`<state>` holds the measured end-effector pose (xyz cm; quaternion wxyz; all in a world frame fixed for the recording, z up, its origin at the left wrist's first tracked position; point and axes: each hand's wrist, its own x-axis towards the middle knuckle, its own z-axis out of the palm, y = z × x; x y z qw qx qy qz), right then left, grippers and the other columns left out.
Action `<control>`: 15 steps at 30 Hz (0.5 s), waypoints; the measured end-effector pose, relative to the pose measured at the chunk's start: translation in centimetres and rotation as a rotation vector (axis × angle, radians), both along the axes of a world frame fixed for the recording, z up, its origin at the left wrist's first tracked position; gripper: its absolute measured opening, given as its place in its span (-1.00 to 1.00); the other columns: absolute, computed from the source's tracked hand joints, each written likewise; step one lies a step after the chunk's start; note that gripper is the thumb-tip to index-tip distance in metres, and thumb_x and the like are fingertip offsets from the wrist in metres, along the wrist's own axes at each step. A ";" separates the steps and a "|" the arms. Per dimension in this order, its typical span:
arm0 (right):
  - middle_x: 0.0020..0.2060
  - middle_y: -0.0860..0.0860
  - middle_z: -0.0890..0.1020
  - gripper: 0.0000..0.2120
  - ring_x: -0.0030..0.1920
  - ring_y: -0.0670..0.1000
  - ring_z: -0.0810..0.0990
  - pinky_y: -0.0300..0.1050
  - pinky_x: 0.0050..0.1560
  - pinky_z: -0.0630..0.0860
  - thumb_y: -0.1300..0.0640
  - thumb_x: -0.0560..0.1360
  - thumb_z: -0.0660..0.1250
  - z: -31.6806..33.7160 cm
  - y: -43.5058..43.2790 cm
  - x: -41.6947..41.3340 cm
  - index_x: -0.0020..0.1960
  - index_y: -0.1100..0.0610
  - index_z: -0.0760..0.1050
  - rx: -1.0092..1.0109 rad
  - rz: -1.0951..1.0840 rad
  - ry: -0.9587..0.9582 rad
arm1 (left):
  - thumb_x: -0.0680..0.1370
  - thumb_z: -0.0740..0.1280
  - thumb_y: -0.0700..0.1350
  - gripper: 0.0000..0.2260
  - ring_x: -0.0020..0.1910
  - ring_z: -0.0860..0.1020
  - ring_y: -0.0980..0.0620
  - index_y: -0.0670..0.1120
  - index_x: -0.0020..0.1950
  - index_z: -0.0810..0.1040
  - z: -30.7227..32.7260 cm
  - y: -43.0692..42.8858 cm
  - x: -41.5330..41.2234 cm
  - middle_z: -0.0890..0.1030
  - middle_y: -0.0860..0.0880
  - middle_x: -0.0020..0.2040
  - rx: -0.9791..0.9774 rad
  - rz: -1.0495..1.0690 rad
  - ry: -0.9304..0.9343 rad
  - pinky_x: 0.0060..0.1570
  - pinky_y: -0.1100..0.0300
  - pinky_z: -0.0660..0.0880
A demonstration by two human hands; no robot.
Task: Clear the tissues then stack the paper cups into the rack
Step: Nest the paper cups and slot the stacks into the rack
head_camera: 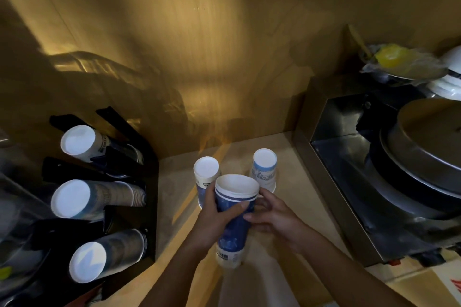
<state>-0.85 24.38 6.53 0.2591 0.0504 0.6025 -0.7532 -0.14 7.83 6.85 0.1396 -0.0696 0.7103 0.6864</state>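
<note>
A nested stack of blue and white paper cups is held tilted above the counter, its open mouth facing up and away from me. My left hand wraps its left side, and my right hand grips it from the right. Behind it, two more cups stand upside down on the counter, one partly hidden by the held stack, the other further right. The black cup rack at the left holds three rows of cups lying sideways, bottoms toward me. No tissues are in view.
A beige counter runs between the rack and a steel appliance on the right with a round metal lid. White plates and a yellow item sit at the far right. A wood-toned wall rises behind.
</note>
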 end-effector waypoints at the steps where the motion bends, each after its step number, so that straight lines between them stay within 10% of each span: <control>1: 0.10 0.04 0.60 -0.47 0.00 -0.02 0.65 -0.18 -0.18 0.59 0.38 0.34 0.42 0.3 -0.1 0.0 0.19 -0.05 0.43 0.013 0.001 0.021 | 0.35 0.49 -0.01 -0.37 0.14 0.50 0.20 0.24 0.29 0.24 0.0 0.3 0.0 0.48 0.19 0.19 -0.059 0.013 0.063 -0.18 0.50 0.52; 10: 0.23 -0.05 0.52 -0.46 0.24 -0.06 0.47 -0.06 0.21 0.45 0.19 0.34 0.45 3.2 0.5 -0.7 0.27 -0.08 0.40 0.180 0.004 0.272 | 0.17 0.52 0.21 -0.29 0.13 0.53 0.13 0.35 0.17 0.19 1.1 0.4 -0.2 0.48 0.10 0.20 -0.208 0.151 0.213 0.02 0.16 0.55; 15: 0.00 -0.10 0.60 -0.82 0.07 -0.20 0.52 -0.19 0.11 0.41 0.16 0.44 0.38 4.9 0.8 -1.6 -0.03 -0.09 0.59 0.393 0.053 0.599 | 0.19 0.53 0.19 -0.27 0.14 0.51 0.09 0.25 0.24 0.22 1.0 0.9 0.2 0.44 0.04 0.23 -0.223 0.148 0.223 -0.04 0.24 0.52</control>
